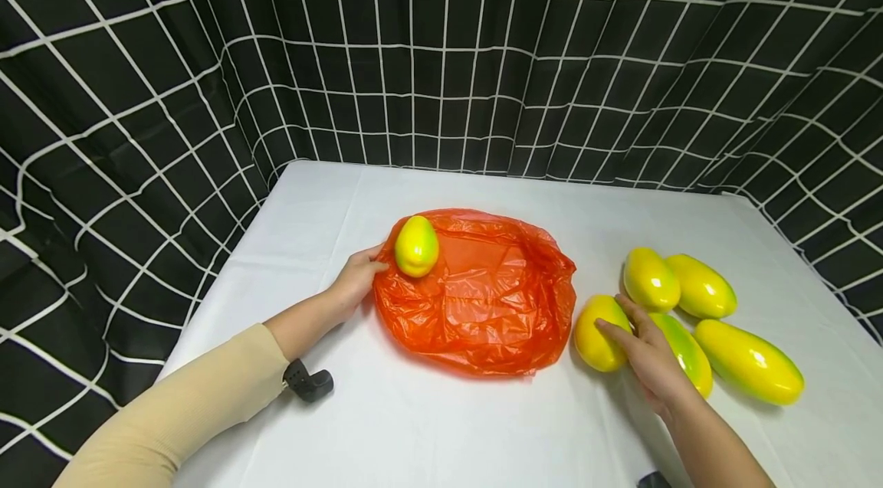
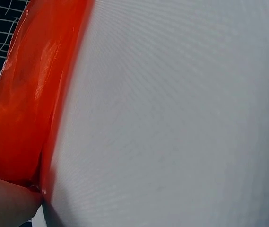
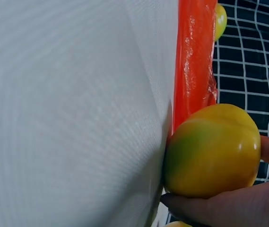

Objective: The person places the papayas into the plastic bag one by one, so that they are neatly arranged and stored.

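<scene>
A red plastic bag (image 1: 490, 312) lies spread on the white table, its rim folded up all round. Just inside its left rim sits a glossy yellow-green mango (image 1: 417, 247). My left hand (image 1: 355, 279) pinches that rim between thumb and fingers; in the left wrist view the thumb (image 2: 9, 201) presses the red film. To the right of the bag, my right hand (image 1: 647, 356) grips another mango (image 1: 595, 338) with thumb and fingers around it. In the right wrist view this mango (image 3: 214, 151) is close beside the bag's wall (image 3: 195, 61).
Right of the bag lie more yellow-green fruits: two mangoes (image 1: 651, 279) at the back, one (image 1: 693, 361) partly behind my right hand, and a longer fruit (image 1: 748, 361) farthest right. Black curtains with a white grid (image 1: 448, 51) surround the table (image 1: 414, 434).
</scene>
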`<move>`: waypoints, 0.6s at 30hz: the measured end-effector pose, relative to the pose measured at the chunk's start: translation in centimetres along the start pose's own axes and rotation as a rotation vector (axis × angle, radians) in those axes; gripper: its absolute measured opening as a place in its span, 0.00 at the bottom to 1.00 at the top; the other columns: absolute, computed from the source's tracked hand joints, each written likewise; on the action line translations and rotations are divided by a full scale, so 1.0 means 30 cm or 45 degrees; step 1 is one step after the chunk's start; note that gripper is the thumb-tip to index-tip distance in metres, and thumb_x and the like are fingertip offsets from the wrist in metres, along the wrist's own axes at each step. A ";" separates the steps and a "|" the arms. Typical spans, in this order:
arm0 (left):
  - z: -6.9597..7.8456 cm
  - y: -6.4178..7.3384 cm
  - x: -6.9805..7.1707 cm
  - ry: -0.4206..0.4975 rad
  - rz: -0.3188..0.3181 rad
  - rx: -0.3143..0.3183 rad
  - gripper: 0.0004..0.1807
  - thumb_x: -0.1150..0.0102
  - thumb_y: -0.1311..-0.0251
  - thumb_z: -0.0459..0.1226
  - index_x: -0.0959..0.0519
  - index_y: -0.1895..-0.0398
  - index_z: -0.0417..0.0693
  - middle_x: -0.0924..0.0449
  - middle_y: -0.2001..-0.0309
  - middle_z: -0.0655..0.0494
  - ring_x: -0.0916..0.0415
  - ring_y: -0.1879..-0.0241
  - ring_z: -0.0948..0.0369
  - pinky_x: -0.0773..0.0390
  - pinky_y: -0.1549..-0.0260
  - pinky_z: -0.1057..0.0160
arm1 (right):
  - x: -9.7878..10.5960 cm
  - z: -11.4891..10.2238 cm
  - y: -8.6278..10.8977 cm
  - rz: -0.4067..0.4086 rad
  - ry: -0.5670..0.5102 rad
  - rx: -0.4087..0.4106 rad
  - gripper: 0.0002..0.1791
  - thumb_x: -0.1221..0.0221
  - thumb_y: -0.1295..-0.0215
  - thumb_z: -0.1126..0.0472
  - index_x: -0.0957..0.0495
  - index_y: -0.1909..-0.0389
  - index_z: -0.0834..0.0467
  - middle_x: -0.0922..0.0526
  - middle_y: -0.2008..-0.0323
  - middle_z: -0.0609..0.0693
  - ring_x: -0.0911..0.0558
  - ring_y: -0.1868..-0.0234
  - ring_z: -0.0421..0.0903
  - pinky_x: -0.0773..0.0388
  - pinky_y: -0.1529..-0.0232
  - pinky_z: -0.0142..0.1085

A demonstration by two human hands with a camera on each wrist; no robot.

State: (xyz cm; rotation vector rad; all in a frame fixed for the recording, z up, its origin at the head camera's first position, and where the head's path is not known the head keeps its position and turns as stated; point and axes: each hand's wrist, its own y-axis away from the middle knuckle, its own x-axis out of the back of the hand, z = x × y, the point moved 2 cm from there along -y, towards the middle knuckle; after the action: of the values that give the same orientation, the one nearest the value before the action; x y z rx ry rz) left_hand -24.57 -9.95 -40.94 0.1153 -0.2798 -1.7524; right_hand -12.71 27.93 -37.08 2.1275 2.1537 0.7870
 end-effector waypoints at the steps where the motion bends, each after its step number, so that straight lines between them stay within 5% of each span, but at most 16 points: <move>1: -0.002 -0.001 0.001 -0.006 0.001 -0.002 0.29 0.60 0.37 0.30 0.44 0.30 0.42 0.50 0.27 0.53 0.58 0.27 0.54 0.56 0.28 0.55 | 0.000 0.001 -0.001 -0.003 -0.008 -0.008 0.44 0.52 0.31 0.50 0.71 0.27 0.57 0.75 0.27 0.57 0.70 0.27 0.59 0.61 0.29 0.57; 18: 0.005 0.004 -0.002 -0.004 0.005 -0.010 0.29 0.60 0.37 0.30 0.44 0.30 0.42 0.50 0.27 0.52 0.58 0.27 0.53 0.56 0.28 0.55 | 0.008 -0.044 0.019 -0.036 -0.171 0.040 0.45 0.50 0.32 0.52 0.71 0.27 0.53 0.78 0.27 0.51 0.64 0.28 0.53 0.60 0.28 0.52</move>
State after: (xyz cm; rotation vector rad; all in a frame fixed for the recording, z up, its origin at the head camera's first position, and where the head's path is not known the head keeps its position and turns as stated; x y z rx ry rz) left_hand -24.49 -9.89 -40.77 0.1065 -0.2753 -1.7501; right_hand -12.66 27.70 -35.65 2.0937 2.1372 0.5935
